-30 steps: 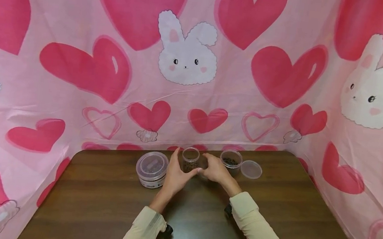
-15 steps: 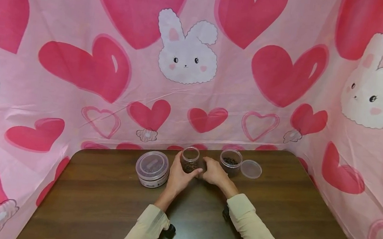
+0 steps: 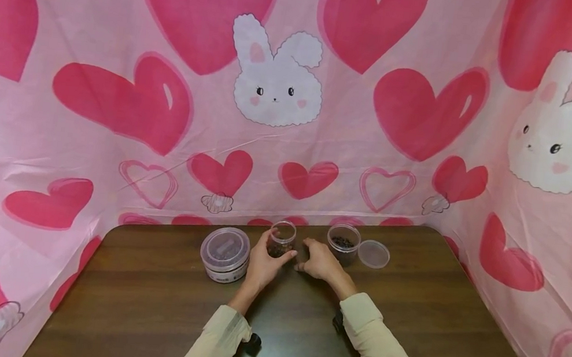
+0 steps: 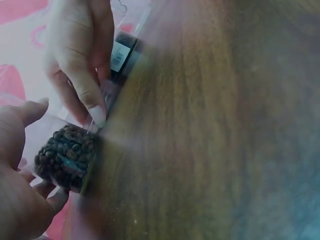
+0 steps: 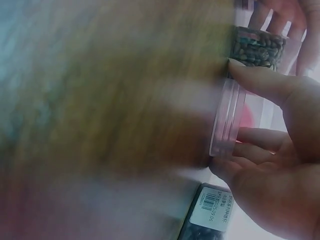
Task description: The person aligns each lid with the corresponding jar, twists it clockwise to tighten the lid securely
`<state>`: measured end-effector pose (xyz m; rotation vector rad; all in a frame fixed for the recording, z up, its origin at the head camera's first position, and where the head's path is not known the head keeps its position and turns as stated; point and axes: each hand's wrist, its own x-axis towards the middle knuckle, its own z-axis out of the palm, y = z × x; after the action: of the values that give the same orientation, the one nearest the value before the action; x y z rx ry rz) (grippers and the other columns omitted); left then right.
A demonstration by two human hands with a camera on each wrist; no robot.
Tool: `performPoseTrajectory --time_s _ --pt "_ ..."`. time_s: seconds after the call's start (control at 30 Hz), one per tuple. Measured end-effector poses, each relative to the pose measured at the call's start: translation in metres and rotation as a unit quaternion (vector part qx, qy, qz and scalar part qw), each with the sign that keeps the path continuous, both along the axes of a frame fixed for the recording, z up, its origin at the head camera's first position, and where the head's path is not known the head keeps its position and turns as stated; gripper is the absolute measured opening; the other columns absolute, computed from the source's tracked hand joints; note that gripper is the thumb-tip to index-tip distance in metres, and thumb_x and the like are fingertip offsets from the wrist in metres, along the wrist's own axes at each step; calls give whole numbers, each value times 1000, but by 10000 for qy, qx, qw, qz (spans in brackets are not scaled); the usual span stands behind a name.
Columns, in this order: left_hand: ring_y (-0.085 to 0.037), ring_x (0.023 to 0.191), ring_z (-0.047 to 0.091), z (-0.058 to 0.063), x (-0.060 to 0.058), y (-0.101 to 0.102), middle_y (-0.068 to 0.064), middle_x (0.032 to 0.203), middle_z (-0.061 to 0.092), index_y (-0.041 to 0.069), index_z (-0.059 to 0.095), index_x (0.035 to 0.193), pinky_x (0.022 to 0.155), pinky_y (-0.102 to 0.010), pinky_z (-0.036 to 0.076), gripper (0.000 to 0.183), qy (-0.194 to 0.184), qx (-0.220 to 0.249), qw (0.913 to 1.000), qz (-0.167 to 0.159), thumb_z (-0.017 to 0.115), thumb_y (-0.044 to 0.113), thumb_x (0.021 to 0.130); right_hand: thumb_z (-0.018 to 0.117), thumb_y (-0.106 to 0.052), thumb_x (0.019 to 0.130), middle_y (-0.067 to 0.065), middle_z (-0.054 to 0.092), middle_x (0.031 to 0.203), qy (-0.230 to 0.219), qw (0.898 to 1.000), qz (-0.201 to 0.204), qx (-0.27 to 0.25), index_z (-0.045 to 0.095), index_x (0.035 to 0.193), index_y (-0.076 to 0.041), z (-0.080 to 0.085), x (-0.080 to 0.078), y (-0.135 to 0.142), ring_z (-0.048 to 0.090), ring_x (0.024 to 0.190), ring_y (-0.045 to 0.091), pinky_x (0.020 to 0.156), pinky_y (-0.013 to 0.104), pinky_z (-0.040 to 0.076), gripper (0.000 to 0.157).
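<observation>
My left hand point(image 3: 263, 263) curls round a clear jar point(image 3: 282, 237) partly filled with dark brown beans that look like coffee beans. The beans point(image 4: 67, 155) show through its wall in the left wrist view, with a bluish piece among them. Just right of it, my right hand point(image 3: 323, 262) has thumb and fingers round the edges of a low clear ridged piece point(image 5: 227, 117), probably a lid, which lies against the table. Beyond that hand stands a second open clear jar point(image 3: 343, 247) of dark beans, with a white label point(image 5: 210, 207).
A larger round tub point(image 3: 225, 256) with a translucent lid stands left of my left hand. A flat clear lid point(image 3: 374, 254) lies right of the second jar. The brown table point(image 3: 290, 342) meets a pink heart-and-rabbit cloth point(image 3: 267, 159) behind.
The right hand has come slightly away from the bean jar, so the gap between the hands is wider. The left hand keeps hold of its jar; the other containers stay put.
</observation>
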<state>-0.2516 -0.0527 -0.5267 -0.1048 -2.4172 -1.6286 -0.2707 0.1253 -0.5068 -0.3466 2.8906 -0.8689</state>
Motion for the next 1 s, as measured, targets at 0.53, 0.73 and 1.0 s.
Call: performPoseTrajectory --time_s 0.53,0.73,1.0 --pt "-32 130 66 2 -1 -4 -16 140 69 9 58 144 111 -53 51 75 -44 11 9999 -150 93 30 81 94 -22 78 22 69 138 74 10000 27 16 62 138 3 3 -1 3 64 130 38 112 52 50 73" --pt "-32 130 67 1 0 -6 -15 140 69 7 57 145 110 -52 52 78 88 -109 9997 -209 93 32 80 94 -23 78 21 69 137 53 10000 23 47 63 139 1 4 0 3 64 130 37 112 51 50 72" --pt "-31 130 67 7 6 -5 -12 141 69 10 57 146 111 -50 52 79 126 -311 9993 -172 93 34 80 93 -25 79 20 69 137 -17 9999 133 12 62 140 0 9 3 6 65 130 37 111 52 51 73"
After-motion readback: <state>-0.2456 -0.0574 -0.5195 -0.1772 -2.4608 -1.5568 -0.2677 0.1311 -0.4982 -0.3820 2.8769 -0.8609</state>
